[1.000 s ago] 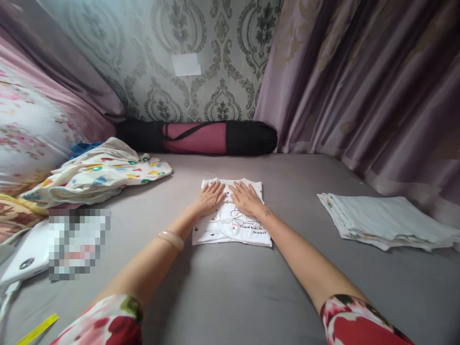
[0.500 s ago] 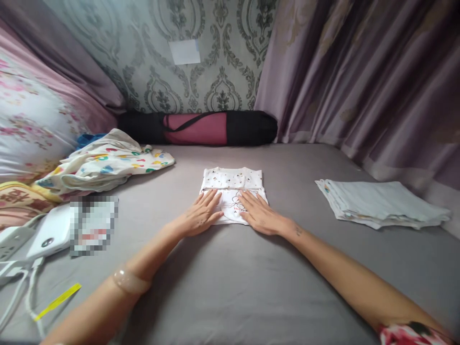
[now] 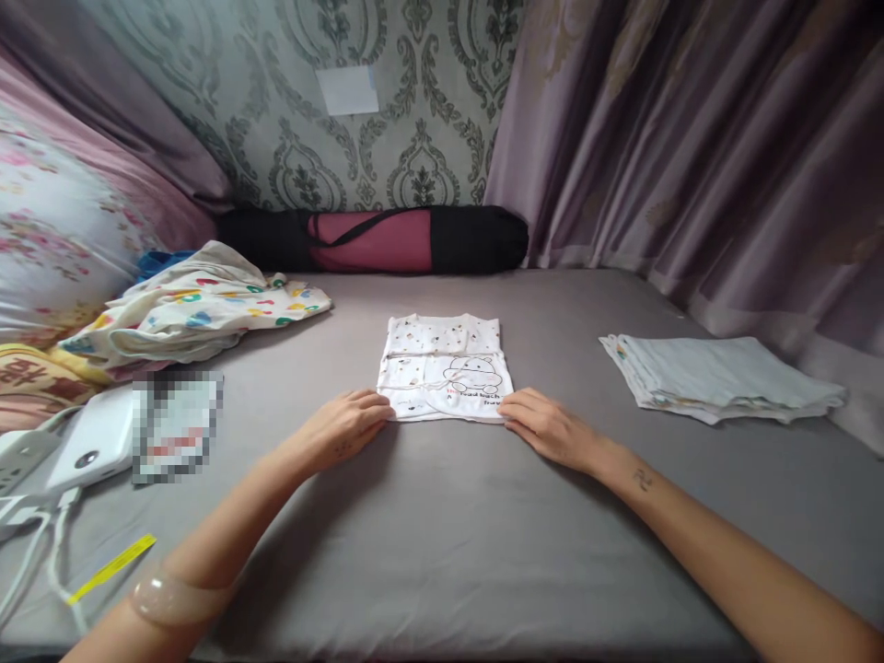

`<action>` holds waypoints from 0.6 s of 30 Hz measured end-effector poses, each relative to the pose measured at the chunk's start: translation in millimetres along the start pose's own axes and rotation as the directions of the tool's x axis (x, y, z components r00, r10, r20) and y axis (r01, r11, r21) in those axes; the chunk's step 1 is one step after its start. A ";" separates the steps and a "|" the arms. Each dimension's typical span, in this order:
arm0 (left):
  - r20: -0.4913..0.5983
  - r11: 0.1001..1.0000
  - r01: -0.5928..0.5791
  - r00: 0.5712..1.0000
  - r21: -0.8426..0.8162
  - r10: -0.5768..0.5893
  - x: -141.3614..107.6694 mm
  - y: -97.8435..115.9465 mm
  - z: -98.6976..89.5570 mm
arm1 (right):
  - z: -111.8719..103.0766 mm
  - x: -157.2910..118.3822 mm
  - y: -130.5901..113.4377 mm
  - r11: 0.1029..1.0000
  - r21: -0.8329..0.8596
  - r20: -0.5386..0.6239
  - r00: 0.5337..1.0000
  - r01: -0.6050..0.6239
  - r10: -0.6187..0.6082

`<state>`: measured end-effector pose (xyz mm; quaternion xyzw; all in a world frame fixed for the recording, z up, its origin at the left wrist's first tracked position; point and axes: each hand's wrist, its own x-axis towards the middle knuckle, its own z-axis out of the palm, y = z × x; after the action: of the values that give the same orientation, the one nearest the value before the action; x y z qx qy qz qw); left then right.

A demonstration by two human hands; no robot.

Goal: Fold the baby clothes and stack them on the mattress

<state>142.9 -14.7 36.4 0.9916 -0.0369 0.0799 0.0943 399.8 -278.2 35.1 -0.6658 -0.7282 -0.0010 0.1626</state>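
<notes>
A small white folded baby shirt (image 3: 442, 368) lies flat on the grey bed sheet (image 3: 428, 552). Tiny motifs dot its upper half, and a car-like cartoon with lettering marks the lower part. At its near left corner, my left hand (image 3: 351, 422) has its fingers closed on the edge. My right hand (image 3: 549, 428) pinches the near right corner in the same way. Both thumbs are mostly hidden under the hands.
To the right lies a stack of folded pale cloths (image 3: 718, 378). On the left are a crumpled patterned cloth (image 3: 200, 308), a white power bank (image 3: 97, 437) and cables (image 3: 59, 543). A black-and-maroon long bag (image 3: 373, 241) rests against the wall.
Both hands have slid from lying flat on the shirt's lower half out and back to its near corners, where the fingers are now closed. The cartoon print is uncovered.
</notes>
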 end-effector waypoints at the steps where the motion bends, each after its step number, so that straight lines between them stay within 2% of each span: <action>1: 0.008 1.000 -0.007 1.000 0.026 0.007 0.7 1.6 -1.0 | 1.5 0.1 0.0 0.999 -0.036 -0.001 1.000 0.012 -0.012; 4: 0.016 0.996 -0.001 1.000 0.088 0.000 2.6 5.1 -0.2 | 4.8 -0.9 -0.4 0.995 -0.100 0.014 1.000 0.027 -0.026; 7: -0.034 0.995 0.012 0.999 0.095 -0.009 3.2 3.9 4.8 | 4.3 -1.7 -0.8 0.998 -0.070 0.016 1.000 0.005 -0.004; 11: -0.111 1.000 0.013 0.994 0.011 -0.012 2.8 -3.3 11.3 | 3.7 0.8 2.9 0.999 0.029 -0.062 0.997 -0.035 0.037; 18: -0.114 0.989 0.066 0.990 -0.130 -0.081 2.7 -16.5 16.5 | 11.1 1.7 15.7 0.990 0.143 -0.085 0.996 -0.015 0.028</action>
<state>149.5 -1.8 17.8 0.9779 0.0002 0.1329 0.1615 412.2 -272.4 21.6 -0.6597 -0.7114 0.0238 0.2413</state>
